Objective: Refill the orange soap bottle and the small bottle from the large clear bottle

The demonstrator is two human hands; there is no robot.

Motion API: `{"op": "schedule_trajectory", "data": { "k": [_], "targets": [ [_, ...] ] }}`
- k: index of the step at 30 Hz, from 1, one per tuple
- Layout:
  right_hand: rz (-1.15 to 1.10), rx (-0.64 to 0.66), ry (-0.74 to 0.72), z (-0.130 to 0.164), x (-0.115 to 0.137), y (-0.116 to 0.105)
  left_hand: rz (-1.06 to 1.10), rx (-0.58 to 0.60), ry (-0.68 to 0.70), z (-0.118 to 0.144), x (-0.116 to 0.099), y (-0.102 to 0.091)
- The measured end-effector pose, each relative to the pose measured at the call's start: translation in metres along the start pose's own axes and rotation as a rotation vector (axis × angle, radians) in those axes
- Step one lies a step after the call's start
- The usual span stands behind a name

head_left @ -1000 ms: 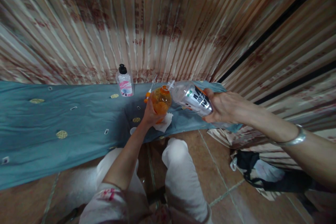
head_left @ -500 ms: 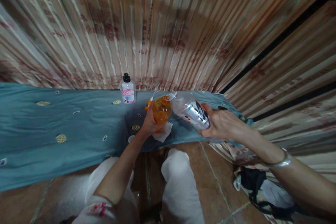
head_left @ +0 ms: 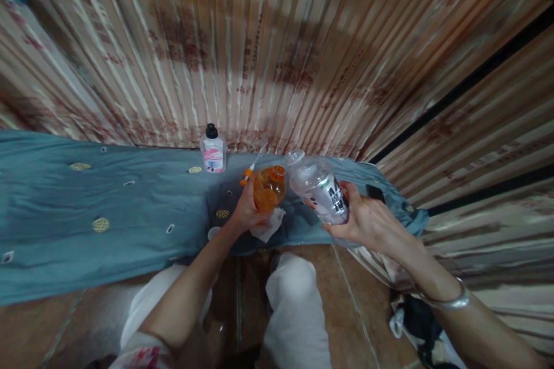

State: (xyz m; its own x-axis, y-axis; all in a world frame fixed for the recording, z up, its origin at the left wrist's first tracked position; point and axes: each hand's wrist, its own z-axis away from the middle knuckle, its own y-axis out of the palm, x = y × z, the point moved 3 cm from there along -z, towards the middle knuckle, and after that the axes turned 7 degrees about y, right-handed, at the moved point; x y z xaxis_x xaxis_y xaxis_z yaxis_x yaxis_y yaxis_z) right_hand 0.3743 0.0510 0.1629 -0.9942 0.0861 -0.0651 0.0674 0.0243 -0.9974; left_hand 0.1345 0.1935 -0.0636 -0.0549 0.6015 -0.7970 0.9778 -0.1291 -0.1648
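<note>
My left hand is closed round an orange see-through bottle, whose mouth is uncapped and faces up. To its right, my right hand grips a clear plastic bottle with a printed label. That bottle leans left, and its open mouth is apart from the orange bottle's. Behind my left hand lies an orange-and-white spray pump top with a thin tube. A white tissue lies under the orange bottle, and a small white round piece is beside my left wrist.
A clear bottle with a black cap and pink label stands at the back of the teal cloth. Behind it hangs a pleated curtain. A dark flat object lies beyond my right hand. Dark and white fabric is on the tiled floor.
The clear bottle's mouth has moved away from the orange bottle's mouth, and the clear bottle is tilted less. My left hand keeps its hold. The view has shifted slightly.
</note>
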Motion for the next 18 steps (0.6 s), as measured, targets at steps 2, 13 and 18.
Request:
{"op": "schedule_trajectory", "data": {
  "k": [2, 13, 18],
  "targets": [
    [-0.049, -0.060, 0.015, 0.001, -0.005, 0.009, -0.004, 0.006, -0.025, 0.000, -0.008, -0.005],
    [-0.380, -0.048, 0.066, 0.016, -0.008, 0.048, 0.065, 0.051, -0.178, 0.001, -0.029, -0.014],
    [-0.356, -0.104, 0.063, 0.017, -0.006, 0.058, 0.107, 0.062, -0.137, 0.001, -0.028, -0.013]
  ]
}}
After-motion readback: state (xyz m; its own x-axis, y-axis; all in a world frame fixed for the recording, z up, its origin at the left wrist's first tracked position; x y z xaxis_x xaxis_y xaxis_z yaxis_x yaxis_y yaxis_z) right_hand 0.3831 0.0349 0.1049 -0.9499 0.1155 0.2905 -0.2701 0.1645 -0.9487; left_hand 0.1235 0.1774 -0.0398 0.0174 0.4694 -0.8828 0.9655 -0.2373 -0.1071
